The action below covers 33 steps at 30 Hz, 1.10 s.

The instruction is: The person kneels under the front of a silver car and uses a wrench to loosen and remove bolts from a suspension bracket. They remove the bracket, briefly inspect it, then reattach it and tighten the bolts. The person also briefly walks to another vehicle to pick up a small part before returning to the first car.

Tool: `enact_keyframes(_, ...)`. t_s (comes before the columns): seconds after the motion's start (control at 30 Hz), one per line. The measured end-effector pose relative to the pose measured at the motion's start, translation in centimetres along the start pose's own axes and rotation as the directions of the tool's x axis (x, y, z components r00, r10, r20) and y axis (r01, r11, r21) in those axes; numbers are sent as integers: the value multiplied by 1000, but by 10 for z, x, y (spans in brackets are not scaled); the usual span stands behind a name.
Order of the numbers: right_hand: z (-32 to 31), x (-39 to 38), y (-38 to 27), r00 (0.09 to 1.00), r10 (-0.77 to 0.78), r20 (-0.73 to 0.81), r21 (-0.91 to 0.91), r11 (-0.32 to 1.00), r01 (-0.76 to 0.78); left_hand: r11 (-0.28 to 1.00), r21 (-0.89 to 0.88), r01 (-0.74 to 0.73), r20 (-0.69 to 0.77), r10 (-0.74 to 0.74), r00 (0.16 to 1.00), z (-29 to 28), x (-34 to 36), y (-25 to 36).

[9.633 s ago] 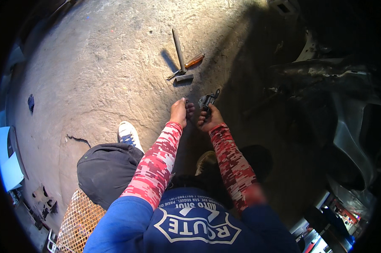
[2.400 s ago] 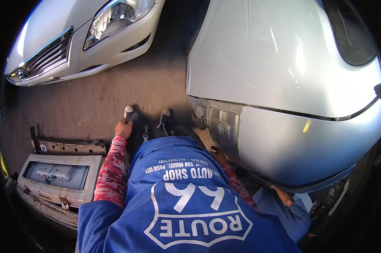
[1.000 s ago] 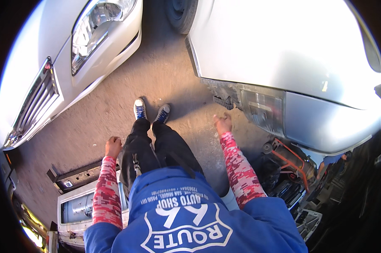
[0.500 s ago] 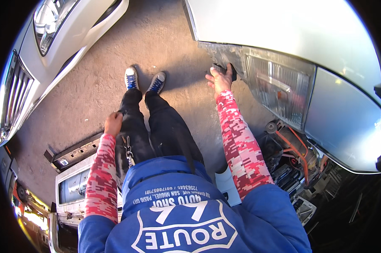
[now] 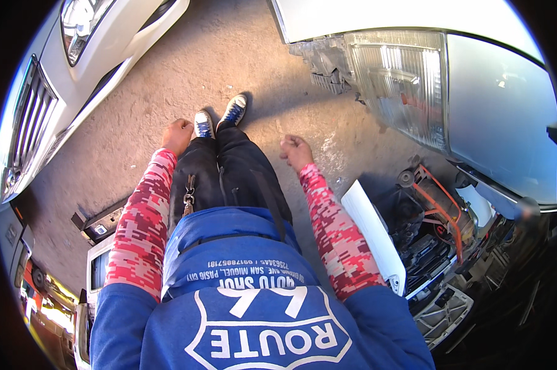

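Note:
I stand on a concrete floor between two cars, in a blue shirt and red patterned sleeves. My left hand (image 5: 178, 135) hangs beside my left leg with curled fingers, and I see nothing in it. My right hand (image 5: 296, 151) is a loose fist beside my right leg, also with nothing visible in it. It is a short way from the silver car's clear headlight (image 5: 402, 80) at the upper right. My blue shoes (image 5: 218, 117) point away from me on the floor.
A white car with a grille (image 5: 28, 129) fills the left edge. A white panel (image 5: 372, 237) leans by my right side, next to exposed parts with orange wiring (image 5: 442, 213). A loose bumper piece (image 5: 99, 222) lies on the floor at my left.
My right hand has drawn back from the lower corner of the silver car's headlight to my side. My left hand has swung slightly forward, and the view has tilted toward the headlight.

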State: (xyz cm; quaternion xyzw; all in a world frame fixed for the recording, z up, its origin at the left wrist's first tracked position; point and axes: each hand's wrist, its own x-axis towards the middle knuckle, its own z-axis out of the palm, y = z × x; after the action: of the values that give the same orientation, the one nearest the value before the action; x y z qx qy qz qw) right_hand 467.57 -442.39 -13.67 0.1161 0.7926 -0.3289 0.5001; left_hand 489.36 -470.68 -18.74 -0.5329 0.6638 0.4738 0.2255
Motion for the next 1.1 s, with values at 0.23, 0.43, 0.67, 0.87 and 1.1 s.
enact_keyframes(0.23, 12, -46, 63, 992, 112, 51, -80, 991, -107, 996, 84, 35, -45, -31, 999, -2, -27, -55)
enact_keyframes(0.43, 6, -36, 78, 993, 53, 102, -138, 990, -39, 998, -12, 63, -147, -64, 987, -2, -31, -111)
enact_keyframes(0.67, -43, -9, 41, 966, -36, 257, -463, 873, 155, 836, -532, 134, -192, -273, 943, 70, -38, -175)
enact_keyframes(0.87, -81, 16, 10, 969, -22, 247, -571, 804, 164, 907, -366, 210, -233, -308, 922, 212, -98, -189)
enact_keyframes(1.1, -95, 23, 23, 948, -111, 297, -651, 703, 286, 654, -705, 273, -91, -465, 880, 260, -121, -168)
